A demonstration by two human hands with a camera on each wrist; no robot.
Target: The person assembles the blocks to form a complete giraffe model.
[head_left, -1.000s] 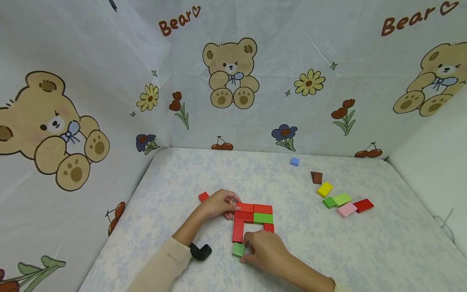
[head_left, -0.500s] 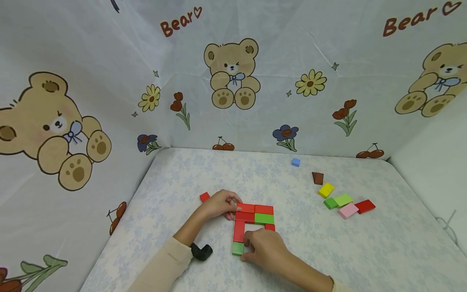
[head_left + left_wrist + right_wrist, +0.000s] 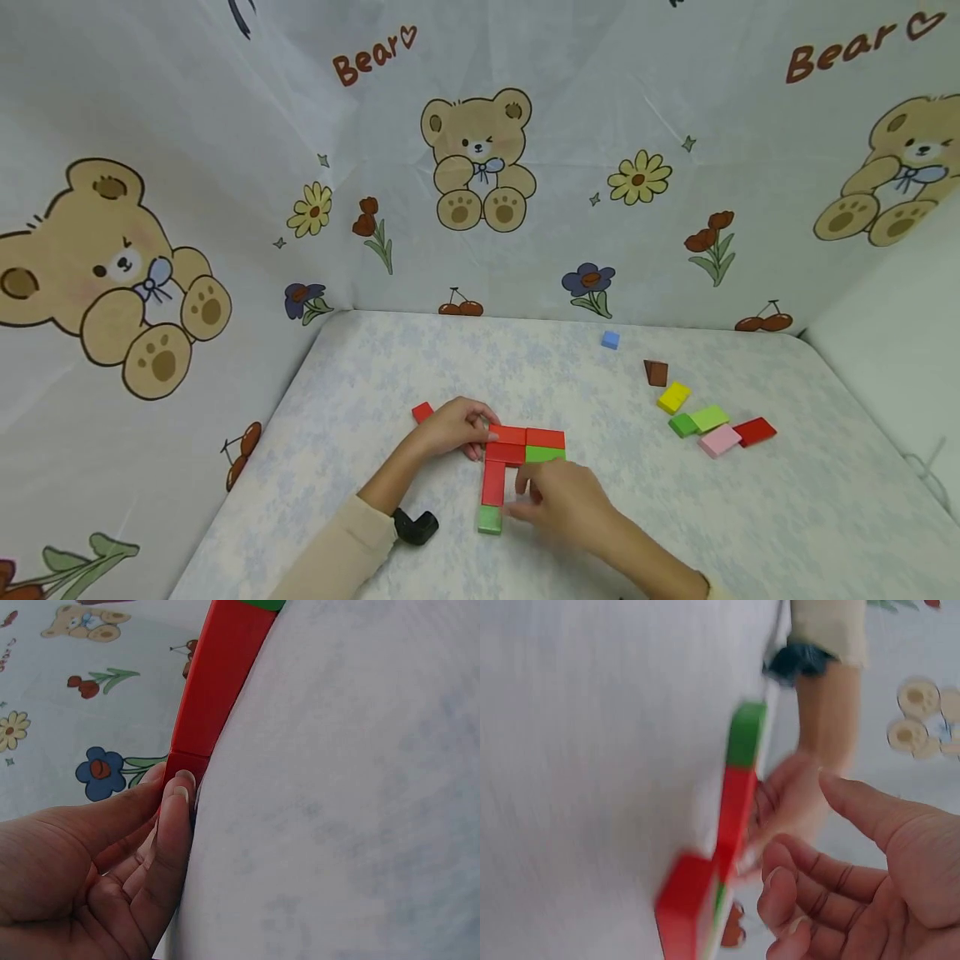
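Observation:
Flat red and green blocks lie joined on the table. Two red blocks form the back row, with the upper-left red block [image 3: 512, 435] at its corner. Below it are another red block [image 3: 506, 453] and a bright green block [image 3: 545, 454]. A red upright-lying block [image 3: 493, 483] runs toward me, with a pale green block [image 3: 490, 520] at its near end. My left hand [image 3: 456, 427] pinches the red blocks' left end between thumb and fingers. Just right of the pale green block, my right hand [image 3: 566, 500] holds nothing, fingers loosely bent; it hides the right leg.
A loose red block [image 3: 422, 412] lies behind my left hand. To the right are a yellow block [image 3: 673, 397], a brown block [image 3: 656, 373], a pink block [image 3: 721, 441], a dark red block [image 3: 756, 432] and green ones. A blue block [image 3: 611, 340] sits farther back.
The pale green block has straightened and lined up with the red block above it. My right hand has let go and drawn away to the right. My left hand keeps its place.

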